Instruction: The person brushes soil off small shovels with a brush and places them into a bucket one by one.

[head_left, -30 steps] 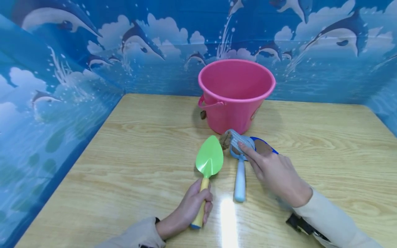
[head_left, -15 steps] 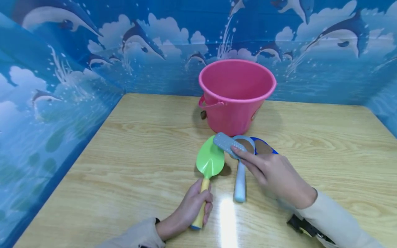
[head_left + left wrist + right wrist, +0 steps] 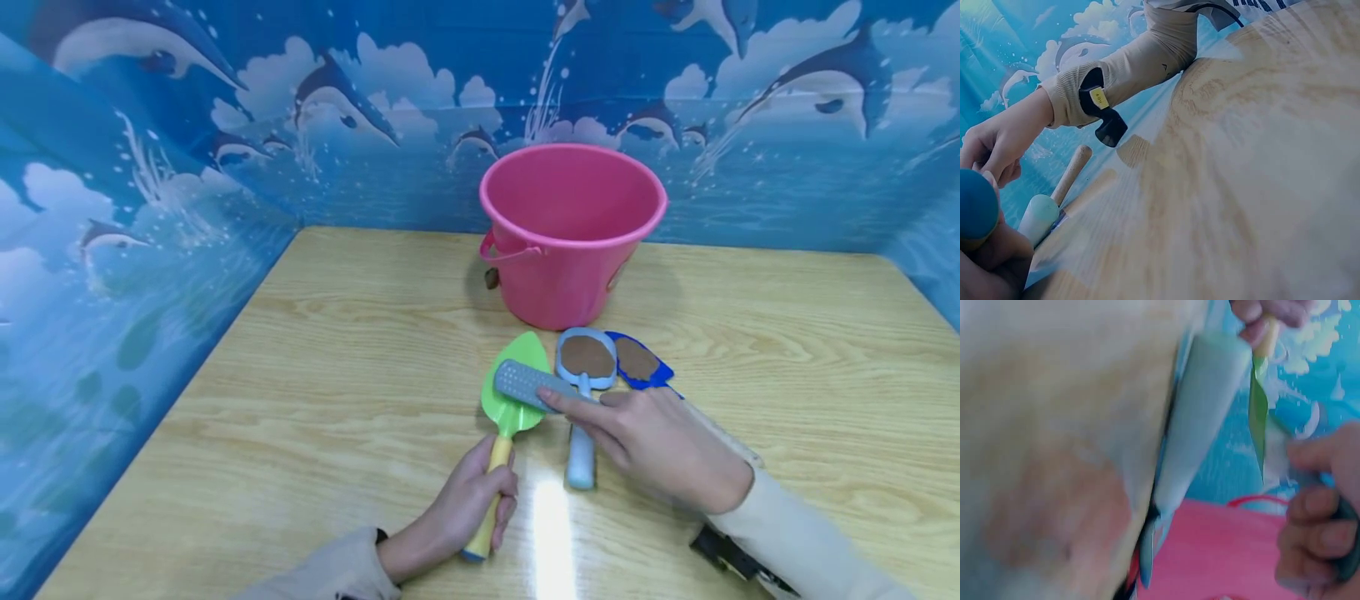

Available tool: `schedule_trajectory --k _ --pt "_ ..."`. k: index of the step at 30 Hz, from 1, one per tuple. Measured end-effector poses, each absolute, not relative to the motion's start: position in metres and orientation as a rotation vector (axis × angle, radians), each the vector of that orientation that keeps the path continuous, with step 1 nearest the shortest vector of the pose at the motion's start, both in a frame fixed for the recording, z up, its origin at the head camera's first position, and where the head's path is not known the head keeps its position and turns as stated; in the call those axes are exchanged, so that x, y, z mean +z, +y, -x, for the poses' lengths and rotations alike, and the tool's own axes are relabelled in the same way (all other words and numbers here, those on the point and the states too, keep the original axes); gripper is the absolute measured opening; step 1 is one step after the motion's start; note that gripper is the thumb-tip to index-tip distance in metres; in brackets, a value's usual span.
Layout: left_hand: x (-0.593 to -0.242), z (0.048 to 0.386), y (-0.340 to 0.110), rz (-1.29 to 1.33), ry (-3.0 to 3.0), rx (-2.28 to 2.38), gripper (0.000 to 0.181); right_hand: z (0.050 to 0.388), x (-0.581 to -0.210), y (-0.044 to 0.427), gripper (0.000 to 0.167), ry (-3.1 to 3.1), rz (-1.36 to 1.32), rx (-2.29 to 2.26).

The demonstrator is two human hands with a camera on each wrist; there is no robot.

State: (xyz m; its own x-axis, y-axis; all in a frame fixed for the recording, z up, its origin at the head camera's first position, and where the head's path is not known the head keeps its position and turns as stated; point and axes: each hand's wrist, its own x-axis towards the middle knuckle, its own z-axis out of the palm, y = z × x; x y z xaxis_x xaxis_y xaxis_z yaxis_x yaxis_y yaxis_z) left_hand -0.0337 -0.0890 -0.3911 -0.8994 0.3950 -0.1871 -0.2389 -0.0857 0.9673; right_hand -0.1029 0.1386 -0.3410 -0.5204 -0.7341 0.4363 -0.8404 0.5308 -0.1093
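My left hand (image 3: 467,500) grips the yellow handle of a green-bladed trowel (image 3: 525,346), its blade pointing away. In the left wrist view the handle's blue end (image 3: 977,206) shows up close. With index finger extended along it, my right hand (image 3: 663,442) holds a grey-blue brush (image 3: 521,383) with a dotted back. The brush lies across the trowel blade and hides part of it. The right wrist view shows a blurred pale part of the brush (image 3: 1277,453) against the blade. Below the right hand lies a light blue shovel (image 3: 581,458) with a brown patch on its blade.
A pink bucket (image 3: 562,292) with a handle stands at the back against a dolphin-print cloth (image 3: 390,167). Beside the light blue shovel is a dark blue shovel (image 3: 660,375), also brown-patched, partly under the right arm. A small brown thing (image 3: 491,277) sits by the bucket.
My right hand has brought the brush from over the light blue shovel left and nearer, onto the trowel blade. The trowel has shifted slightly to the right in the left hand.
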Motion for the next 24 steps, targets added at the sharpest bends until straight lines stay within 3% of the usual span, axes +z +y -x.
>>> schedule_trajectory --k 6,9,16,21,24 --pt "-0.390 0.033 -0.089 -0.173 1.768 2.037 0.009 0.116 -0.332 0.154 0.040 -2.395 -1.055 0.459" --pt "-0.390 0.033 -0.089 -0.184 1.769 2.035 0.009 0.115 -0.330 0.153 0.033 -2.350 -1.118 0.513" --pt "-0.391 0.034 -0.088 -0.207 1.787 2.021 0.008 0.098 -0.339 0.134 0.037 -2.371 -1.449 0.514" --pt "-0.391 0.034 -0.088 -0.216 1.784 2.018 0.008 0.097 -0.344 0.133 0.036 -2.418 -1.428 0.465" --pt "-0.391 0.034 -0.088 -0.219 1.784 2.017 0.008 0.099 -0.342 0.137 0.045 -2.461 -1.380 0.446"
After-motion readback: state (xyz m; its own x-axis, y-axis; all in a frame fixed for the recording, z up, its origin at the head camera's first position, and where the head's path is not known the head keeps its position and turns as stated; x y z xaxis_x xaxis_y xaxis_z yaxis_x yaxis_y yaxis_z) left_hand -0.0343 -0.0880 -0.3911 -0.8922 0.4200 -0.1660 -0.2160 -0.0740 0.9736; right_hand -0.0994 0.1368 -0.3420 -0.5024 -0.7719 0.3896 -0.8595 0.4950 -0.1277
